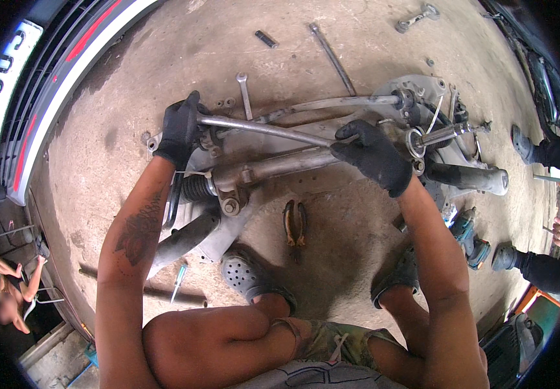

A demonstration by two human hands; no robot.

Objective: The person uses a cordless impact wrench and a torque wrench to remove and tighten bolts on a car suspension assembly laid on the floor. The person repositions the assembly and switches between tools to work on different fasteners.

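Note:
My left hand (179,129), in a black glove, is closed around the left end of a long metal bar (263,128). At the bar's right end, the gloved fingers of my right hand (374,155) are curled over it. The bar slants across a greasy steering rack (278,167), which lies on a grey metal subframe (218,243) on the floor. Just right of my right hand is a round metal fitting (415,141) with a shaft (445,134) pointing right. A black rubber boot (197,187) covers part of the rack's left side.
Pliers (295,223) lie between my clogs. Beyond the subframe are a combination wrench (244,94), a long-handled tool (333,58) and a black socket (265,39). A screwdriver (178,282) lies near my left knee, a teal power tool (464,233) at right. A car bumper (79,71) borders the left.

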